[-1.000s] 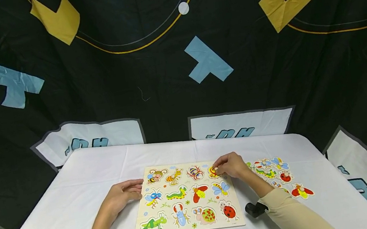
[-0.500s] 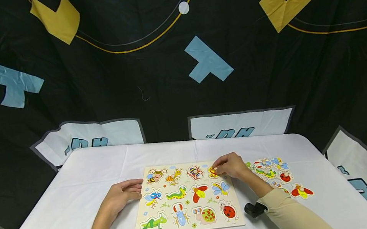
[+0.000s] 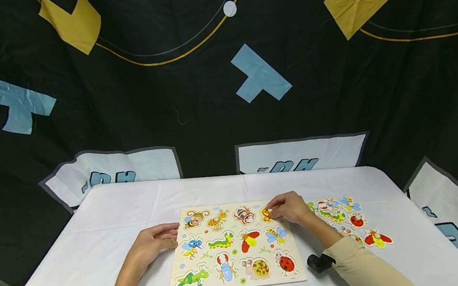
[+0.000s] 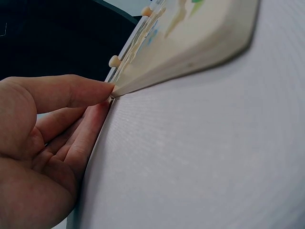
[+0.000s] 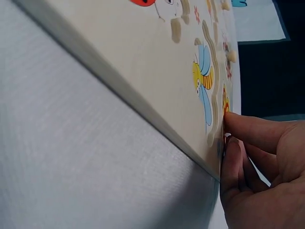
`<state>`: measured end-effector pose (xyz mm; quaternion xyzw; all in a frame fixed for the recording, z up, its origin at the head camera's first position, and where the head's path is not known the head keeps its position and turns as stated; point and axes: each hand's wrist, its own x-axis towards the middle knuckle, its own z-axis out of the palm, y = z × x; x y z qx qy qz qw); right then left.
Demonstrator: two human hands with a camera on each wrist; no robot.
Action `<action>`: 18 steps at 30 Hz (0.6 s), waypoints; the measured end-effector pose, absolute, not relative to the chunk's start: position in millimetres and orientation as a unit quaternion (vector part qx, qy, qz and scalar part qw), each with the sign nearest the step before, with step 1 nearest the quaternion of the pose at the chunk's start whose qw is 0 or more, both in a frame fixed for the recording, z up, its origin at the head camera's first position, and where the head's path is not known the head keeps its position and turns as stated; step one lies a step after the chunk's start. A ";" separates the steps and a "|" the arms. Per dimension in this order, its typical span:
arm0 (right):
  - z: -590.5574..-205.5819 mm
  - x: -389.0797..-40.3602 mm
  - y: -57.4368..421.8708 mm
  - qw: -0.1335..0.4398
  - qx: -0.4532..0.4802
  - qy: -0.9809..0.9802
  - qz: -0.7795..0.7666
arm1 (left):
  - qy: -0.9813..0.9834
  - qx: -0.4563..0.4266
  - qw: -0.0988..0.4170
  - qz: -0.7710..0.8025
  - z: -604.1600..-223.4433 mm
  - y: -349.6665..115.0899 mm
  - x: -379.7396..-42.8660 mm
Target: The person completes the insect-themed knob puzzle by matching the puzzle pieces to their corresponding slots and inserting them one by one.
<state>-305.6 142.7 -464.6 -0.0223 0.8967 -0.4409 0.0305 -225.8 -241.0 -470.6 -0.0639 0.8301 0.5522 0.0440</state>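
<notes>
A wooden insect puzzle board point(image 3: 236, 284) lies flat before me. At its top right corner my right hand point(image 3: 288, 207) pinches the small knob of a yellow and red butterfly piece point(image 3: 264, 215), partly covered by the fingers. In the right wrist view, thumb and fingertips meet over that butterfly piece point(image 5: 226, 98), low at the board's surface. My left hand point(image 3: 151, 244) rests its extended fingertips against the board's left edge. The left wrist view has the thumb point(image 4: 71, 90) touching the edge near a corner. A knobbed spider piece point(image 3: 244, 216) sits in the top row.
Several loose knobbed pieces lie right of the board, among them a red firefly point(image 3: 377, 238), a ladybird point(image 3: 356, 220) and a caterpillar point(image 3: 333, 216). The lower rows show printed recesses, such as a blue-winged bee recess point(image 5: 202, 78). A white cloth point(image 3: 201, 192) covers the table.
</notes>
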 end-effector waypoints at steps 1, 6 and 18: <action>-464.7 -305.5 142.6 0.029 -0.023 0.897 -0.440 | 0.830 -0.064 0.044 0.552 -470.8 -240.9 -225.8; -465.4 -304.1 142.3 0.022 -0.025 0.899 -0.436 | 0.830 -0.061 0.043 0.552 -471.3 -241.2 -226.5; -462.4 -302.7 147.3 0.025 -0.026 0.898 -0.439 | 0.834 -0.061 0.045 0.547 -471.2 -240.5 -226.5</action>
